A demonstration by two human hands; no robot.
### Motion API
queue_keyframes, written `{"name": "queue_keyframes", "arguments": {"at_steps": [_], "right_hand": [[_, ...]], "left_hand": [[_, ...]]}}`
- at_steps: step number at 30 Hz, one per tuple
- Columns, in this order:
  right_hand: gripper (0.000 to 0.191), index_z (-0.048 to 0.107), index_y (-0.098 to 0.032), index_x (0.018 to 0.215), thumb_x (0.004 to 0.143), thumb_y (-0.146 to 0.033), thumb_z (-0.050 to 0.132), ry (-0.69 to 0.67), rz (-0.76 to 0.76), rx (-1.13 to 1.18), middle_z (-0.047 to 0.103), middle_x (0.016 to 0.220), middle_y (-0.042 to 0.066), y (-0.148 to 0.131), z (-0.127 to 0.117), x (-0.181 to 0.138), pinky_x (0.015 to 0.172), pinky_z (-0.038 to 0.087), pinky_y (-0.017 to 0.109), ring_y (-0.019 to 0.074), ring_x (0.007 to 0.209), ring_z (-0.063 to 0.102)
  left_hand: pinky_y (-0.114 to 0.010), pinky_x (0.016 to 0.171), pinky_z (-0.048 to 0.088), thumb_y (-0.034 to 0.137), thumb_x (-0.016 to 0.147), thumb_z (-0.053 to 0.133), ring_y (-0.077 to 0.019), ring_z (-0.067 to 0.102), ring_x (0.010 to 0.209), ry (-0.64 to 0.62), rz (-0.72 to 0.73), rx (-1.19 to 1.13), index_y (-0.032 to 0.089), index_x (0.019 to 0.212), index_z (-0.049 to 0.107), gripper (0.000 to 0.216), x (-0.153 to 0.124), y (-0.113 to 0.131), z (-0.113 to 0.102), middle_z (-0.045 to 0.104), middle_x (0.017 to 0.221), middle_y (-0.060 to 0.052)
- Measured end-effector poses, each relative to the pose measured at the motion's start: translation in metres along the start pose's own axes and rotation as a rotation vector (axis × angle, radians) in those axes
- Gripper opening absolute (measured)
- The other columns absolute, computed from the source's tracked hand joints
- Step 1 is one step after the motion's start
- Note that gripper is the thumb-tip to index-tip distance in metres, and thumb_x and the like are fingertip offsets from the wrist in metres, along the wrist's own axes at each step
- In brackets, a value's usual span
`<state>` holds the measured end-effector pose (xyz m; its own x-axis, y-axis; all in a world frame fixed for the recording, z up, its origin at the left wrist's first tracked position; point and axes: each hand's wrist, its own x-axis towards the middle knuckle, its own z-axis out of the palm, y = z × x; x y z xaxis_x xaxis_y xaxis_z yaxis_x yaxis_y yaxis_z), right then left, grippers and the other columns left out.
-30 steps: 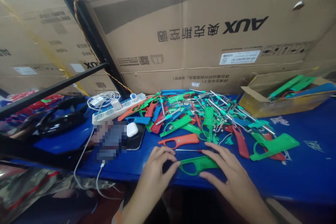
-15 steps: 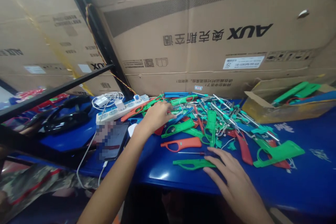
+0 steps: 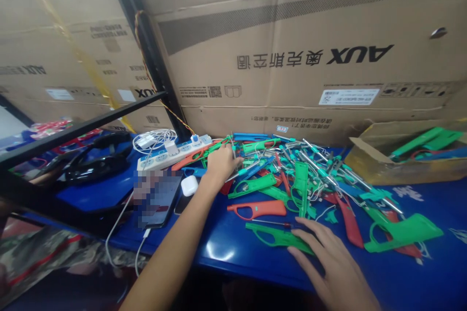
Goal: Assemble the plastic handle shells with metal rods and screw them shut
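Handle (image 3: 274,236) beneath right fingers (image 3: 308,225), flat on table (image 3: 233,252)

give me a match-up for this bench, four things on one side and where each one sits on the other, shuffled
Column one:
1. left hand
2. right hand
3. white earbud case
4. open cardboard box

Column two:
a. at the far right of the table, with green parts inside
b. flat on a green handle shell near the front edge
c. stretched out to the pile of coloured parts, next to the power strip
d. beside the phone

Pairs: 1-c, 2-b, 3-d, 4-a
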<state>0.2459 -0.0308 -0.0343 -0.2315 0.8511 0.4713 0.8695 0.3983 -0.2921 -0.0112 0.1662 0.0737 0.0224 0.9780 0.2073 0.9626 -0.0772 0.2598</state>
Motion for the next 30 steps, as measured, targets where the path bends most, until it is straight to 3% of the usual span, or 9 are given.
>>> {"name": "queue_keyframes", "arguments": {"at_steps": [4,7,11,15,19,24,26,30], "right_hand": [[0.032,0.068,-0.030,0.122,0.103,-0.052,0.053,0.007,0.000,-0.005,0.065,0.138,0.004,0.000,0.000,0.001,0.094,0.061,0.048,0.0284,0.121,0.066],[0.033,0.068,-0.030,0.122,0.103,-0.053,0.053,0.007,0.007,-0.010,0.065,0.138,0.004,-0.001,0.000,0.002,0.093,0.061,0.047,0.0282,0.120,0.066],[0.037,0.068,-0.030,0.121,0.102,-0.057,0.052,0.033,0.013,-0.017,0.063,0.141,0.004,-0.002,-0.002,0.001,0.088,0.063,0.045,0.0285,0.118,0.067],[0.038,0.069,-0.029,0.121,0.102,-0.057,0.052,0.055,-0.006,-0.011,0.063,0.141,0.006,-0.003,-0.003,0.001,0.087,0.063,0.045,0.0288,0.117,0.068],[0.037,0.070,-0.029,0.121,0.102,-0.056,0.054,0.060,-0.002,0.010,0.063,0.140,0.006,-0.004,-0.001,0.004,0.088,0.063,0.045,0.0289,0.118,0.068],[0.033,0.071,-0.030,0.121,0.100,-0.051,0.058,0.126,0.023,0.150,0.065,0.140,0.005,-0.002,-0.008,0.001,0.098,0.059,0.049,0.0308,0.123,0.065],[0.025,0.072,-0.031,0.116,0.100,-0.044,0.058,0.193,0.085,0.271,0.067,0.136,0.004,-0.003,-0.017,-0.005,0.099,0.059,0.046,0.0297,0.121,0.067],[0.021,0.069,-0.031,0.113,0.103,-0.040,0.053,0.311,0.381,0.534,0.071,0.128,0.006,-0.015,-0.029,-0.013,0.095,0.061,0.039,0.0283,0.120,0.068]], "left_hand": [[-0.040,0.082,0.050,0.027,0.085,0.068,-0.0380,0.072,0.097,-0.007,-0.059,-0.084,0.013,0.077,0.071,0.017,-0.001,-0.001,0.006,0.075,0.089,-0.021],[-0.036,0.081,0.048,0.026,0.083,0.066,-0.0339,0.072,0.093,0.022,-0.063,-0.214,0.017,0.066,0.067,0.019,-0.001,-0.009,0.000,0.073,0.077,-0.014],[-0.028,0.068,0.047,0.034,0.088,0.060,-0.0211,0.066,0.073,0.040,-0.007,-0.498,0.017,0.072,0.065,0.024,-0.005,-0.026,-0.015,0.069,0.072,-0.006],[-0.023,0.051,0.039,0.050,0.093,0.051,-0.0115,0.050,0.051,0.046,0.039,-0.826,0.017,0.085,0.061,0.035,-0.023,-0.035,-0.028,0.065,0.069,-0.002],[-0.022,0.048,0.035,0.060,0.093,0.052,-0.0091,0.045,0.049,0.043,0.067,-1.046,0.020,0.084,0.054,0.042,-0.051,-0.034,-0.035,0.061,0.070,0.001],[-0.021,0.048,0.036,0.055,0.096,0.058,-0.0097,0.048,0.053,-0.038,0.078,-1.146,0.019,0.089,0.054,0.036,-0.092,-0.039,-0.035,0.063,0.073,0.000],[-0.021,0.048,0.036,0.053,0.097,0.059,-0.0102,0.048,0.055,-0.045,0.058,-1.185,0.019,0.096,0.056,0.034,-0.109,-0.043,-0.030,0.063,0.075,0.001],[-0.023,0.051,0.039,0.053,0.099,0.057,-0.0120,0.051,0.060,-0.042,0.027,-1.275,0.020,0.101,0.056,0.033,-0.147,-0.052,-0.015,0.062,0.077,0.000]]}}
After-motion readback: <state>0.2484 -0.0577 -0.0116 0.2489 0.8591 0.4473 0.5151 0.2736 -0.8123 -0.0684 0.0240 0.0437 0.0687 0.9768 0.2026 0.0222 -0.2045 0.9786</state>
